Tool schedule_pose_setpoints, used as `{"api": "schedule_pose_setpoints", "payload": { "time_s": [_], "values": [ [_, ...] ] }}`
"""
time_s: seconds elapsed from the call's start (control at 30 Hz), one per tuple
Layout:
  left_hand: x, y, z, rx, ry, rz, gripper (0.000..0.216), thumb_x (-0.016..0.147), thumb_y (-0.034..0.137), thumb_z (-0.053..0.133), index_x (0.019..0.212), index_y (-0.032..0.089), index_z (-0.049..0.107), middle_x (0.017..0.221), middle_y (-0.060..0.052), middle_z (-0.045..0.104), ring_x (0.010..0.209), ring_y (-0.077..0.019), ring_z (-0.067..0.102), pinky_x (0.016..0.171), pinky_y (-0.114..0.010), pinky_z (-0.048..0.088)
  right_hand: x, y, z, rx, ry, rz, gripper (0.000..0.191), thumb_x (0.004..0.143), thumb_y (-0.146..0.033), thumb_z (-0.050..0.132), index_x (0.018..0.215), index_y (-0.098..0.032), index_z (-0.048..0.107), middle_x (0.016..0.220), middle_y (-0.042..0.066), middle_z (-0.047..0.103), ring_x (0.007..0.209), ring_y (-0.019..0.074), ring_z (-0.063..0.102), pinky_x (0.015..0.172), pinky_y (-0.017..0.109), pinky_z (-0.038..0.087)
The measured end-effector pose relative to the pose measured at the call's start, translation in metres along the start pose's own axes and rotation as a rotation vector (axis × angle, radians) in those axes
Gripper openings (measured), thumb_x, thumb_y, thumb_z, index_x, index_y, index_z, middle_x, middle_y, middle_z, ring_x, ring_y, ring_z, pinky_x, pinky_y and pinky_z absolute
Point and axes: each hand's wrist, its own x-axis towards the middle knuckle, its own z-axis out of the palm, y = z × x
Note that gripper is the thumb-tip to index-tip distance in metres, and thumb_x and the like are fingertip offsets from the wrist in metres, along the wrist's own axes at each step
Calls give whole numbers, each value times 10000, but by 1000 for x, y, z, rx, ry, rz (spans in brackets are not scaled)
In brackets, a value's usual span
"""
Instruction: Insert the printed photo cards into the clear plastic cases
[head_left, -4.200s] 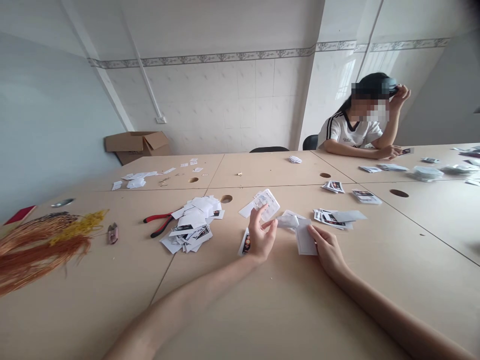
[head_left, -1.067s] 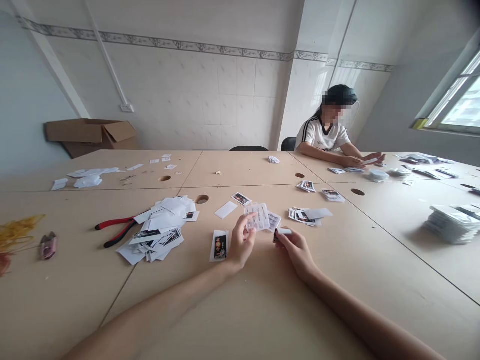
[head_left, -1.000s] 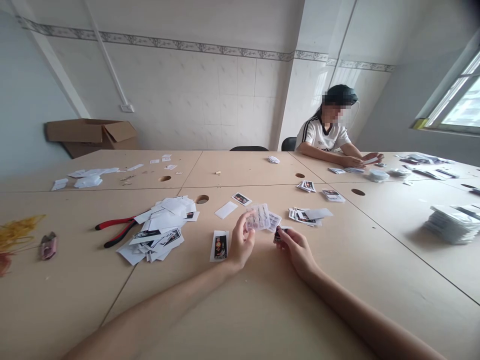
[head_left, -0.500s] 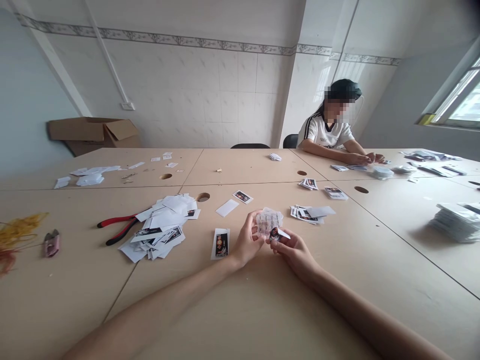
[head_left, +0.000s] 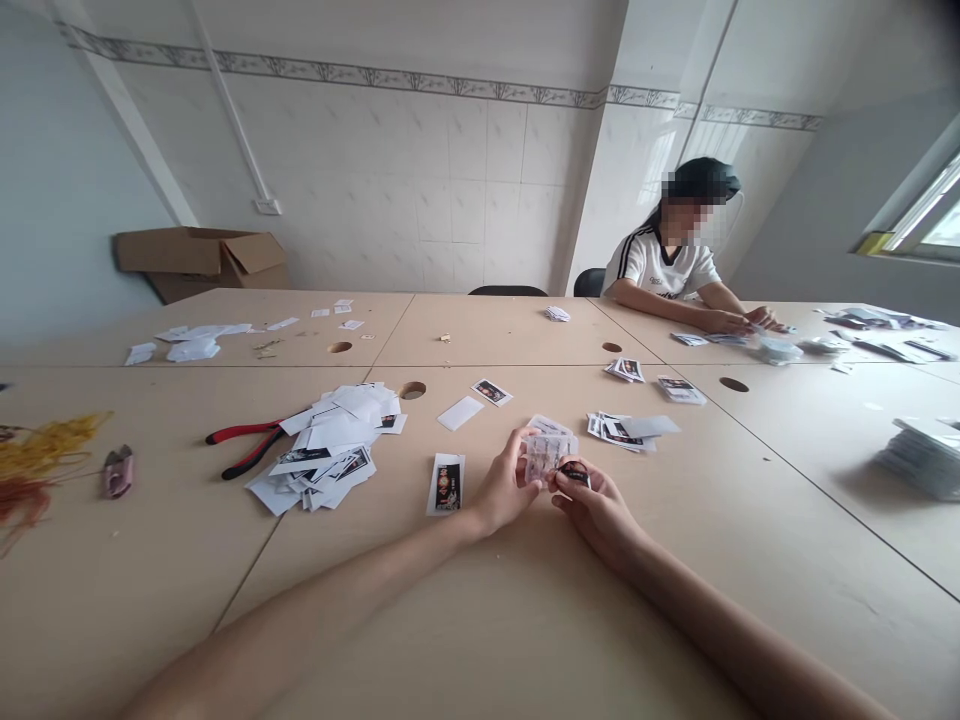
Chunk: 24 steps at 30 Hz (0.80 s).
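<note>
My left hand (head_left: 510, 485) is closed on a clear plastic case (head_left: 546, 447) with small compartments, held just above the table; what lies inside is too small to make out. Close against its right side, my right hand (head_left: 596, 505) pinches a dark printed card (head_left: 574, 472) between thumb and fingers. A similar printed card (head_left: 448, 486) with a white border lies left of my left wrist. Beyond my hands are a blank white card (head_left: 460, 412) and another printed card (head_left: 492, 392). To the right sits a loose pile of cards (head_left: 622, 430).
A heap of cards (head_left: 330, 450) covers the left, touching red-handled pliers (head_left: 244, 445). Pink clippers (head_left: 118, 472) and yellow string (head_left: 49, 450) lie further left. Stacked clear cases (head_left: 926, 458) stand at right. Across the table, a person (head_left: 667, 265) handles small items. Round holes (head_left: 412, 390) pierce the tabletop.
The printed card in my right hand has turned, showing more of its dark face against the case. The case has tilted slightly in my left hand. The whole view has shifted a little.
</note>
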Motion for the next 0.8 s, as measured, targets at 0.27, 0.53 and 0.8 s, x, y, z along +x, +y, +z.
{"api": "schedule_pose_setpoints", "payload": {
  "time_s": [0.27, 0.53, 0.8],
  "values": [
    [1, 2, 0, 37, -21, 18, 496, 710, 145, 531, 1155, 215, 323, 957, -68, 542, 866, -165, 548, 743, -298, 448, 4, 2, -5, 213, 32, 104, 59, 683, -212, 641, 731, -194, 612, 789, -5, 626, 698, 72, 546, 579, 158, 416],
    [-1, 5, 1, 18, -36, 8, 495, 713, 161, 533, 1156, 221, 320, 918, -50, 559, 823, -148, 553, 736, -284, 449, 4, 0, -3, 187, 19, 112, 85, 664, -245, 653, 683, -194, 589, 659, -27, 574, 590, 69, 508, 555, 182, 410],
    [-3, 5, 1, 60, -46, 17, 476, 736, 216, 513, 1167, 205, 310, 970, -82, 544, 817, -162, 553, 706, -293, 456, 2, 4, -7, 184, -8, 133, 108, 702, -279, 613, 787, -213, 605, 815, 2, 619, 746, 119, 546, 660, 243, 416]
  ]
}}
